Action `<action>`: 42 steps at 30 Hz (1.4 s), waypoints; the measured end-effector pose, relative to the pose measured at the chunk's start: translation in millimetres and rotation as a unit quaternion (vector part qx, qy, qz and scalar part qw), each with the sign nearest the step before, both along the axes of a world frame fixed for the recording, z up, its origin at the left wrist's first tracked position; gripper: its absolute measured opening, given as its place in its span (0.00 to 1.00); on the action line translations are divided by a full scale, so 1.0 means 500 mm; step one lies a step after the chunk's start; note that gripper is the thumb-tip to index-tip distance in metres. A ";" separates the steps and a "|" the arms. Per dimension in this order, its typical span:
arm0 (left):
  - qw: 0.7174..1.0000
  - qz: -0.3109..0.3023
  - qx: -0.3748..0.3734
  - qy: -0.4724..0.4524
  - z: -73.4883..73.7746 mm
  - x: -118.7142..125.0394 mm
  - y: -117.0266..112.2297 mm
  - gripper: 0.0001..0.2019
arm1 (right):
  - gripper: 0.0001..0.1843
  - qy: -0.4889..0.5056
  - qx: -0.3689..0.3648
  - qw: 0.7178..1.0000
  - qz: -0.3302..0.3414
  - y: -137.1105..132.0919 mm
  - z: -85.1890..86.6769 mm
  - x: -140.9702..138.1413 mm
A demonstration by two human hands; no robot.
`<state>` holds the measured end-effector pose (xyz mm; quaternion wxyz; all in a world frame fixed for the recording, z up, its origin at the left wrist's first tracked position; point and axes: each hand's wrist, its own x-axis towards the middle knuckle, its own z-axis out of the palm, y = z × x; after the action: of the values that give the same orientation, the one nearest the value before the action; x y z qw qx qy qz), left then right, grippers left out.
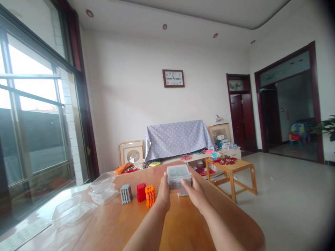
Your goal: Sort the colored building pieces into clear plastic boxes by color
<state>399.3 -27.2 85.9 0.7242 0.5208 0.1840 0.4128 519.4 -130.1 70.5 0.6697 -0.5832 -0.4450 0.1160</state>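
Both hands hold a small clear lidded plastic box (178, 176) with dark grey pieces inside, just above the wooden table (183, 223). My left hand (163, 194) grips its left side, fingers closed on it. My right hand (195, 192) grips its right side and lower edge. To the left of the hands, a grey block stack (126, 194), a red block stack (141, 192) and an orange block stack (150, 196) stand in a row on the table.
Stacked clear plastic containers (103, 188) and a clear lid (70, 210) lie at the table's left, by the large window. Beyond stand a low wooden table (231, 174) with colourful items, a cloth-covered cabinet (178, 139), framed pictures and doorways on the right.
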 end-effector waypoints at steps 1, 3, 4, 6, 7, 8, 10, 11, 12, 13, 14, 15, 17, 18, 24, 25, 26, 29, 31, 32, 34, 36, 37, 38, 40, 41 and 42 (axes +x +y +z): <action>1.000 -0.008 0.008 -0.007 0.008 0.011 0.008 0.35 | 0.28 -0.009 0.002 1.000 0.001 0.007 0.005 0.012; 1.000 -0.015 0.024 -0.008 0.018 0.029 0.022 0.34 | 0.28 -0.024 0.002 1.000 -0.003 0.018 0.013 0.034; 0.999 -0.022 0.030 -0.001 0.020 0.038 0.028 0.34 | 0.30 -0.028 -0.002 1.000 -0.009 0.024 0.014 0.044; 0.999 -0.029 0.038 0.019 0.019 0.052 0.039 0.34 | 0.33 -0.035 -0.018 0.999 -0.025 0.034 0.011 0.062; 0.998 -0.031 0.036 0.031 0.018 0.058 0.043 0.35 | 0.34 -0.038 -0.028 0.998 -0.034 0.040 0.008 0.070; 0.998 -0.034 0.031 0.044 0.016 0.064 0.047 0.35 | 0.35 -0.041 -0.038 0.998 -0.042 0.045 0.003 0.077; 0.997 -0.040 0.012 0.070 0.012 0.075 0.055 0.36 | 0.36 -0.045 -0.053 0.996 -0.057 0.055 -0.010 0.090; 0.996 -0.044 0.005 0.080 0.010 0.080 0.059 0.36 | 0.36 -0.043 -0.059 0.995 -0.063 0.059 -0.018 0.095; 0.995 -0.052 0.001 0.085 0.008 0.084 0.063 0.36 | 0.37 -0.039 -0.064 0.995 -0.067 0.062 -0.025 0.100; 0.994 -0.064 0.002 0.085 0.005 0.087 0.067 0.36 | 0.38 -0.033 -0.067 0.995 -0.070 0.065 -0.033 0.104; 0.994 -0.074 0.003 0.079 0.001 0.091 0.072 0.36 | 0.38 -0.026 -0.070 0.995 -0.068 0.067 -0.041 0.108; 0.995 -0.080 0.003 0.067 -0.004 0.094 0.077 0.37 | 0.40 -0.018 -0.073 0.995 -0.064 0.068 -0.048 0.111; 0.996 -0.069 -0.012 0.047 -0.020 0.098 0.086 0.39 | 0.42 0.000 -0.073 0.996 -0.052 0.072 -0.063 0.116; 0.997 -0.054 -0.028 0.045 -0.029 0.100 0.089 0.42 | 0.42 0.008 -0.071 0.996 -0.046 0.074 -0.070 0.119; 0.992 -0.102 -0.050 0.048 -0.072 0.084 0.081 0.46 | 0.40 0.018 -0.050 0.998 -0.030 0.089 -0.096 0.128; 0.992 -0.113 -0.032 0.041 -0.074 0.077 0.076 0.44 | 0.40 0.014 -0.048 0.998 -0.022 0.092 -0.098 0.128; 0.993 -0.110 -0.015 0.038 -0.077 0.071 0.071 0.42 | 0.39 0.008 -0.046 0.999 -0.012 0.094 -0.099 0.127; 0.997 -0.047 0.004 0.057 -0.085 0.053 0.057 0.37 | 0.38 -0.006 -0.044 0.999 0.005 0.104 -0.101 0.120; 0.998 -0.008 0.006 0.064 -0.094 0.045 0.049 0.35 | 0.37 -0.008 -0.049 0.999 -0.007 0.113 -0.105 0.114; 0.998 0.010 0.008 0.062 -0.099 0.043 0.045 0.34 | 0.37 -0.008 -0.051 0.999 -0.015 0.117 -0.107 0.111; 0.998 0.041 0.017 0.052 -0.109 0.042 0.040 0.31 | 0.36 -0.015 -0.052 0.998 -0.025 0.125 -0.111 0.105; 0.996 0.070 0.033 0.050 -0.118 0.041 0.040 0.30 | 0.35 -0.027 -0.048 0.998 -0.031 0.133 -0.114 0.098; 0.994 0.082 0.043 0.053 -0.120 0.041 0.041 0.29 | 0.34 -0.032 -0.044 0.998 -0.036 0.136 -0.114 0.095; 0.993 0.092 0.056 0.056 -0.122 0.040 0.044 0.28 | 0.34 -0.036 -0.041 0.998 -0.041 0.139 -0.114 0.092; 0.989 0.106 0.086 0.058 -0.123 0.038 0.050 0.28 | 0.33 -0.043 -0.037 0.997 -0.051 0.143 -0.113 0.088; 0.987 0.110 0.101 0.056 -0.123 0.037 0.053 0.27 | 0.33 -0.045 -0.037 0.997 -0.055 0.145 -0.112 0.086; 0.986 0.113 0.115 0.052 -0.122 0.037 0.055 0.27 | 0.33 -0.048 -0.039 0.996 -0.057 0.146 -0.111 0.085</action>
<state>417.6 0.2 24.9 0.5975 0.5969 0.2306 0.4832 562.0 -57.0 14.9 0.6296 -0.6384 -0.4377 0.0668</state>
